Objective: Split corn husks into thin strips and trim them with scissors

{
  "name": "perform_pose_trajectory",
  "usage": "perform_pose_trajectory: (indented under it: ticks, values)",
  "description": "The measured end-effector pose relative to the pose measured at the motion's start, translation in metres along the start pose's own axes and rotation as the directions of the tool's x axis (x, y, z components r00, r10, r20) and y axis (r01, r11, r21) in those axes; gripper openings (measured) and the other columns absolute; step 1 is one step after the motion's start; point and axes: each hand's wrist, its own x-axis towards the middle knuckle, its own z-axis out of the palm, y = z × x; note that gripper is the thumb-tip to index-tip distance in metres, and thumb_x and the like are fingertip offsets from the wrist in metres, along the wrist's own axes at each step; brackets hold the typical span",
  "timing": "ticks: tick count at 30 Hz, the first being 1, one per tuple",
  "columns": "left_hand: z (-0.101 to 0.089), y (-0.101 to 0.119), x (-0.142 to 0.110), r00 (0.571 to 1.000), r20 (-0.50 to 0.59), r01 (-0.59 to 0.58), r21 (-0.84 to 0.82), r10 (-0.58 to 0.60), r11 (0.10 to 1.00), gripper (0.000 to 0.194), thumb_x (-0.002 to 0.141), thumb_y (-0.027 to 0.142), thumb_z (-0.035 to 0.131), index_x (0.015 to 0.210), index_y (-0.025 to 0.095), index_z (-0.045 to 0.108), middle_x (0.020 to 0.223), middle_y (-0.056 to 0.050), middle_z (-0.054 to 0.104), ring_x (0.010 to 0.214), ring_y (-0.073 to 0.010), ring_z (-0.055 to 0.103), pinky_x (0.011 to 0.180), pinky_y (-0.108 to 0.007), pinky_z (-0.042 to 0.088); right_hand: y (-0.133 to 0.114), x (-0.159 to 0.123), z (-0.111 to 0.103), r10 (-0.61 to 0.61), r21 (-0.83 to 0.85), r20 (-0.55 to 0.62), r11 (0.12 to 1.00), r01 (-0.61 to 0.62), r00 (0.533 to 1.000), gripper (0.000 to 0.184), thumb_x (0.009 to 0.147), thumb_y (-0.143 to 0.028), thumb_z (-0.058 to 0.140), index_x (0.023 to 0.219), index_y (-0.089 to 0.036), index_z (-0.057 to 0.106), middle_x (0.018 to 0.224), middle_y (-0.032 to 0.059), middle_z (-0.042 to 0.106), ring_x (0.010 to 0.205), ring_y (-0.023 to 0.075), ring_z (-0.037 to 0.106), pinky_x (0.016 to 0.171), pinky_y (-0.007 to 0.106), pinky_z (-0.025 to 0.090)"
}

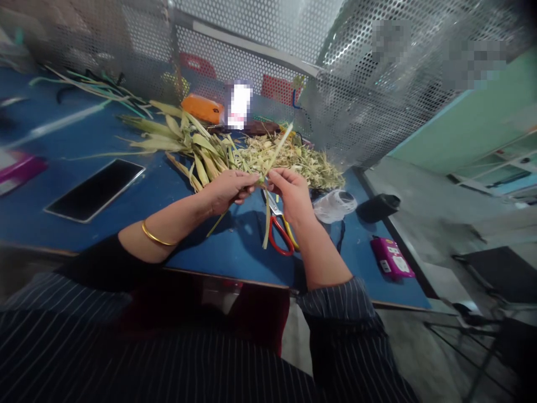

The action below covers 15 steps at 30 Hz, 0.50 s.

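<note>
My left hand (230, 189) and my right hand (293, 195) meet over the blue table, thumbs and fingers pinched on pale green corn husk strips (279, 146). One strip rises above the fingers, and another hangs below between the hands. The pinched spot is small, so how the strips cross there cannot be made out. Beneath my right hand lies a pair of scissors (280, 239) with red and yellow handles, blades partly hidden. Behind my hands sit whole corn husks (205, 146) on the left and a heap of shredded husk bits (314, 162) on the right.
A dark phone (95, 190) lies left, near a purple pack (23, 170). Toward the back are a lit screen (239, 105) and an orange pouch (202, 108). White twine (335, 205), a black cylinder (378, 207) and another purple pack (392, 257) stand right. Perforated metal (251, 50) borders the back.
</note>
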Motion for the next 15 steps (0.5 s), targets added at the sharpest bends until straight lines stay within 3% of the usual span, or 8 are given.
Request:
perform_pose_trajectory:
  ticks: [3, 6, 11, 15]
  values:
    - [0.0006, 0.0017, -0.0011, 0.999, 0.036, 0.019, 0.036, -0.021, 0.999, 0.037, 0.084, 0.032, 0.064, 0.057, 0.015, 0.047, 0.054, 0.004, 0.037, 0.039, -0.0013, 0.020, 0.039, -0.021, 0.010, 0.0004, -0.0002, 0.0001, 0.053, 0.074, 0.050, 0.996, -0.056, 0.997, 0.026, 0.067, -0.042, 0.077, 0.071, -0.019, 0.066, 0.061, -0.0046, 0.053, 0.055, 0.0067, 0.047, 0.060, 0.023, 0.045]
    - [0.0019, 0.0039, -0.0023, 0.997, 0.068, 0.022, 0.051, -0.026, 0.998, 0.035, 0.082, 0.034, 0.066, 0.059, 0.015, 0.048, 0.054, 0.006, 0.034, 0.040, -0.0016, 0.018, 0.040, -0.022, 0.007, 0.0000, -0.0007, 0.0012, -0.013, 0.115, 0.115, 0.993, 0.000, 0.993, 0.022, 0.071, -0.039, 0.075, 0.071, -0.019, 0.066, 0.059, -0.0048, 0.050, 0.056, 0.0068, 0.047, 0.059, 0.023, 0.043]
    - [0.0042, 0.0030, -0.0043, 0.994, 0.094, -0.056, 0.093, 0.047, 0.994, 0.031, 0.080, 0.043, 0.068, 0.069, 0.015, 0.061, 0.053, 0.008, 0.027, 0.042, -0.0035, 0.017, 0.042, -0.023, 0.008, 0.0011, -0.0035, 0.0070, -0.043, 0.087, 0.056, 0.996, 0.038, 0.997, 0.029, 0.073, -0.042, 0.073, 0.062, -0.019, 0.058, 0.056, -0.0050, 0.049, 0.054, 0.0069, 0.045, 0.056, 0.023, 0.040]
    - [0.0051, 0.0014, -0.0062, 0.988, 0.154, -0.048, 0.142, 0.026, 0.989, 0.026, 0.080, 0.041, 0.068, 0.076, 0.015, 0.067, 0.052, 0.008, 0.025, 0.042, -0.0041, 0.017, 0.043, -0.024, 0.009, 0.0047, -0.0036, 0.0084, -0.052, 0.040, 0.018, 0.998, 0.052, 0.998, 0.028, 0.075, -0.041, 0.070, 0.063, -0.019, 0.058, 0.052, -0.0054, 0.047, 0.049, 0.0069, 0.042, 0.051, 0.023, 0.035]
